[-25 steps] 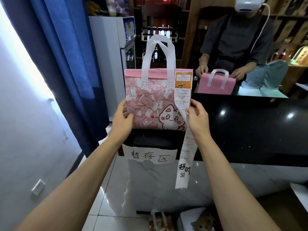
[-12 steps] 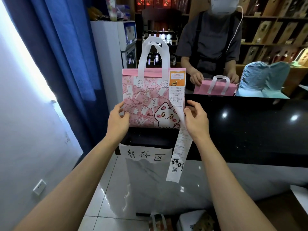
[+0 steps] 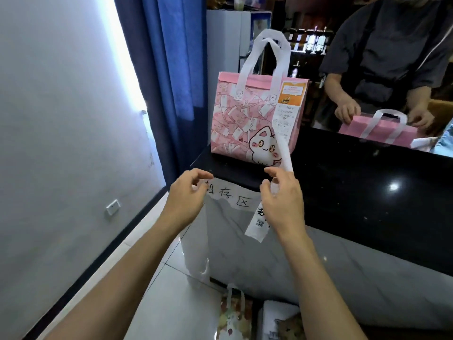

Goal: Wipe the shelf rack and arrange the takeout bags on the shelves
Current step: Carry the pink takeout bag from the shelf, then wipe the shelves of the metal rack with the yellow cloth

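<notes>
A pink bag [image 3: 247, 123] stands upright at the left end of a glossy black counter [image 3: 355, 182], seen from the head camera looking down past two bare forearms. The bag is soft non-woven fabric printed with small envelopes and a white cartoon cat, with two white loop handles standing up; its top is folded closed, so what is inside cannot be seen. A long paper receipt [image 3: 285, 148] with an orange header is stuck to the bag's right front and trails down over the counter edge, its lower end hanging loose. The left hand [image 3: 187, 192] hovers just in front of the counter edge, fingers loosely spread and holding nothing, clear of the bag. The right hand [image 3: 282, 195] is beside it with fingers loosely curled; the receipt passes right by its fingertips, and whether they pinch the strip cannot be told. A torn paper sign [image 3: 230, 197] with handwritten characters is taped to the counter's marbled front. Across the counter, another person's hands rest on a second pink bag [image 3: 377, 131] lying flat. A blue curtain [image 3: 169, 69] hangs at left.
</notes>
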A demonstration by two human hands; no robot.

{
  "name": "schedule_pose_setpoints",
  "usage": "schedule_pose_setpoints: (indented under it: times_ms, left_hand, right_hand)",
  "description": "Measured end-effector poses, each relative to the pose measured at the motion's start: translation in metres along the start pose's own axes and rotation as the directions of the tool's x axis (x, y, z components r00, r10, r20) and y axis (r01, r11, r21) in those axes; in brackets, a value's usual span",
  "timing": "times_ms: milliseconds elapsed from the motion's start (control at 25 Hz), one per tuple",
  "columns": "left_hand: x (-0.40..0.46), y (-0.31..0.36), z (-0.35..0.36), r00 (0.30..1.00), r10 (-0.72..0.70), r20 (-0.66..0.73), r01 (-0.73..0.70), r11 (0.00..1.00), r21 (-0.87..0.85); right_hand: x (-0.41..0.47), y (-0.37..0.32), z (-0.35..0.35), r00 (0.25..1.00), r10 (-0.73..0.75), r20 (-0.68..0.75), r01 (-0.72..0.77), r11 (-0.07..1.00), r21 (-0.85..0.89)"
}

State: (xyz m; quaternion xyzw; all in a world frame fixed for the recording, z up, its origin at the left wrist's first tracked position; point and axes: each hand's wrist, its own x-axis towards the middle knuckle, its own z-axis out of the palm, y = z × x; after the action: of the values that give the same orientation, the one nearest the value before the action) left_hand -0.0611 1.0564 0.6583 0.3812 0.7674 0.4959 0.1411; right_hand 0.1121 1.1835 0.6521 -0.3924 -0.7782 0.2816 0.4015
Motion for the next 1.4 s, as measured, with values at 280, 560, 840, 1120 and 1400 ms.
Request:
schedule_pose_setpoints:
  times_ms: [280,560,840,1120,1400]
  left_hand:
    - [-0.071,-0.037,-0.047,0.983,-0.133,-0.128,0.157,0.967,0.201]
    - [-0.112,-0.081,-0.164,0.91,-0.199,-0.363,0.32,0.894,0.313]
    - [-0.15,-0.132,-0.291,0.793,-0.236,-0.562,0.445,0.855,0.268]
    - [-0.205,-0.181,-0.392,0.607,-0.284,-0.742,0.58,0.797,0.17]
    - [-0.231,-0.206,-0.462,0.336,-0.309,-0.89,0.72,0.694,0.031]
  right_hand:
    - [-0.039,-0.033,0.063,0.913,-0.152,0.378,0.17,0.985,-0.015]
    - [-0.075,-0.137,0.164,0.773,-0.351,0.528,0.328,0.934,0.139]
    - [-0.125,-0.253,0.275,0.584,-0.512,0.629,0.403,0.856,0.323]
    - [-0.185,-0.356,0.379,0.365,-0.66,0.656,0.433,0.745,0.508]
    - [-0.231,-0.444,0.475,0.056,-0.772,0.634,0.355,0.608,0.71]
